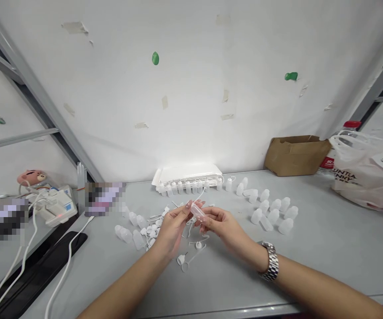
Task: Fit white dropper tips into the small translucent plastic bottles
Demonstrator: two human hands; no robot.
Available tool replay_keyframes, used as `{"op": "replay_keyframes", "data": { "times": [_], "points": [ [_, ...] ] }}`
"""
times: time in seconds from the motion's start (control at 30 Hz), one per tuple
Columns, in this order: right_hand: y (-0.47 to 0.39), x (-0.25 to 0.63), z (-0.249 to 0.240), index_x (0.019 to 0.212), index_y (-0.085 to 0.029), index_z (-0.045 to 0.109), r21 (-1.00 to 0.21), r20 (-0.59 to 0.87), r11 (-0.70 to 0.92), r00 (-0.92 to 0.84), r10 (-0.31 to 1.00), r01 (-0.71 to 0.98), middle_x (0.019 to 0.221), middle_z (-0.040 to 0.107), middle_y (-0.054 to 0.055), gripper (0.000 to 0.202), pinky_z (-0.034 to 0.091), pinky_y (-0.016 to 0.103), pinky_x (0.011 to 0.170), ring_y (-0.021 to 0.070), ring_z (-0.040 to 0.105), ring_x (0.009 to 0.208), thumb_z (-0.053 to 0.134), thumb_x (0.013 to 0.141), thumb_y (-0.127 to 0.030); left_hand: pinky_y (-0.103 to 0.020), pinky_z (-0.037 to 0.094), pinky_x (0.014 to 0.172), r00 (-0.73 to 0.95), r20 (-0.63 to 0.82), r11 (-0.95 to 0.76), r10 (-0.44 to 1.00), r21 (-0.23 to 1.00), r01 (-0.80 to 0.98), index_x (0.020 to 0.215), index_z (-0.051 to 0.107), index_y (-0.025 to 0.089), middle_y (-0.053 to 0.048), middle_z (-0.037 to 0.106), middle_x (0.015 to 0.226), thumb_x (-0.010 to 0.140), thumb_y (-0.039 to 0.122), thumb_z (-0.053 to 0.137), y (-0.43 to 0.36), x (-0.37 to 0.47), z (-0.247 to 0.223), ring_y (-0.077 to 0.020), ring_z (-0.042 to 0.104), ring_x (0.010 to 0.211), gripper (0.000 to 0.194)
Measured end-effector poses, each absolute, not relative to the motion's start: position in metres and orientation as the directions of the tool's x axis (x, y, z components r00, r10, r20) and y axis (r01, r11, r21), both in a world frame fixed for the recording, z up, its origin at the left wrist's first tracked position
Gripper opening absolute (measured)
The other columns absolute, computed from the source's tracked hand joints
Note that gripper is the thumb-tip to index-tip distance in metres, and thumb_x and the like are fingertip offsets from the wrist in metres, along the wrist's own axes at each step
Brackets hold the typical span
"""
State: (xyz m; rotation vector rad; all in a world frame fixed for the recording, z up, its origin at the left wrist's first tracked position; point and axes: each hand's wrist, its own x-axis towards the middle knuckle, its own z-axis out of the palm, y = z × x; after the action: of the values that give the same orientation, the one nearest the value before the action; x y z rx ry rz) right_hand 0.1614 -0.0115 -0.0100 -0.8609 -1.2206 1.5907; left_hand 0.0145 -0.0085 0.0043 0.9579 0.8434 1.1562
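Observation:
Both hands meet over the middle of the grey table. A small translucent bottle (198, 211) lies tilted between them. My left hand (177, 223) pinches its upper left end, where a thin white strap sticks up. My right hand (218, 222) has its fingers closed round the lower right end. White caps and thin straps (151, 230) are heaped beside and partly behind my left hand. Nearer the front edge lie a loose cap (181, 259) and a ring strap (185, 266). Small bottles with caps (187, 187) stand in a row behind the hands.
More bottles (273, 216) stand or lie at the right, others (138, 239) at the left. Behind the row is a white packet (191, 170). A cardboard box (295, 157) and plastic bag (364, 177) sit back right. Cables and a power strip (56, 206) are at the left.

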Motion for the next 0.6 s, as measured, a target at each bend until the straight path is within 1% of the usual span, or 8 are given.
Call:
{"op": "replay_keyframes", "data": {
  "times": [0.1,0.23,0.3,0.33,0.37,0.43,0.5,0.6],
  "points": [
    [-0.012,0.16,-0.01,0.079,-0.016,0.062,-0.993,0.041,0.017,-0.206,0.978,-0.119,0.069,0.063,0.001,0.027,0.044,0.028,0.061,0.0125,0.056,0.061,0.069,0.067,-0.039,-0.037,0.032,0.1,0.201,-0.035,0.109,0.979,0.922,-0.371,0.083,0.071,0.014,-0.012,0.066,0.109,0.074,0.038,0.062,-0.008,0.015,0.003,-0.0266,0.05,0.115,0.028],
    [-0.012,0.164,-0.007,0.077,-0.016,0.063,-0.994,0.066,0.046,-0.215,0.974,-0.098,0.066,0.062,0.001,0.028,0.046,0.029,0.063,0.013,0.057,0.061,0.063,0.072,-0.043,-0.037,0.034,0.095,0.223,-0.071,0.144,0.972,0.932,-0.332,0.089,0.069,0.014,-0.014,0.066,0.108,0.074,0.042,0.06,-0.003,0.01,0.002,-0.0262,0.054,0.109,0.034],
    [-0.009,0.17,-0.004,0.077,-0.015,0.064,-0.99,0.065,0.038,-0.194,0.979,-0.136,0.067,0.063,0.002,0.03,0.046,0.03,0.066,0.0135,0.057,0.063,0.063,0.072,-0.044,-0.036,0.039,0.088,0.201,-0.098,0.134,0.975,0.976,-0.172,0.093,0.068,0.016,-0.013,0.068,0.102,0.071,0.044,0.062,0.001,0.004,0.003,-0.0257,0.058,0.101,0.037],
    [-0.006,0.174,-0.002,0.077,-0.015,0.064,-0.986,0.068,0.041,-0.165,0.984,-0.163,0.069,0.064,0.003,0.03,0.047,0.031,0.068,0.0135,0.057,0.064,0.064,0.071,-0.044,-0.035,0.04,0.084,0.197,-0.087,0.095,0.977,0.995,-0.032,0.093,0.068,0.018,-0.011,0.069,0.097,0.067,0.043,0.065,0.002,0.0,0.004,-0.025,0.059,0.096,0.036],
    [-0.004,0.179,-0.001,0.077,-0.015,0.064,-0.98,0.073,0.047,-0.131,0.989,-0.192,0.072,0.065,0.004,0.029,0.046,0.031,0.069,0.0134,0.057,0.065,0.064,0.071,-0.044,-0.033,0.041,0.079,0.206,-0.052,0.025,0.977,0.991,0.129,0.09,0.068,0.019,-0.009,0.07,0.09,0.062,0.041,0.069,0.003,-0.004,0.005,-0.0242,0.06,0.09,0.035],
    [0.002,0.187,0.002,0.075,-0.015,0.064,-0.967,0.08,0.06,-0.071,0.994,-0.246,0.077,0.066,0.006,0.028,0.046,0.031,0.072,0.0128,0.056,0.066,0.064,0.071,-0.043,-0.029,0.041,0.069,0.33,-0.023,-0.111,0.944,0.917,0.383,0.083,0.068,0.021,-0.005,0.068,0.08,0.052,0.038,0.075,0.002,-0.009,0.005,-0.0214,0.058,0.079,0.036],
    [0.006,0.193,0.003,0.073,-0.016,0.065,-0.957,0.071,0.057,-0.04,0.997,-0.284,0.077,0.066,0.006,0.028,0.045,0.031,0.072,0.0123,0.056,0.066,0.066,0.07,-0.043,-0.026,0.04,0.064,0.462,-0.046,-0.208,0.886,0.851,0.482,0.08,0.068,0.022,-0.002,0.065,0.078,0.047,0.035,0.078,-0.002,-0.01,0.004,-0.0189,0.056,0.074,0.036],
    [0.007,0.194,0.002,0.073,-0.015,0.065,-0.953,0.049,0.03,-0.055,0.997,-0.303,0.075,0.066,0.005,0.028,0.045,0.032,0.071,0.0119,0.055,0.064,0.068,0.068,-0.042,-0.025,0.04,0.065,0.543,-0.069,-0.263,0.837,0.819,0.51,0.072,0.068,0.022,-0.001,0.061,0.078,0.056,0.032,0.073,-0.007,-0.006,0.0,-0.0169,0.055,0.073,0.02]
  ]
}}
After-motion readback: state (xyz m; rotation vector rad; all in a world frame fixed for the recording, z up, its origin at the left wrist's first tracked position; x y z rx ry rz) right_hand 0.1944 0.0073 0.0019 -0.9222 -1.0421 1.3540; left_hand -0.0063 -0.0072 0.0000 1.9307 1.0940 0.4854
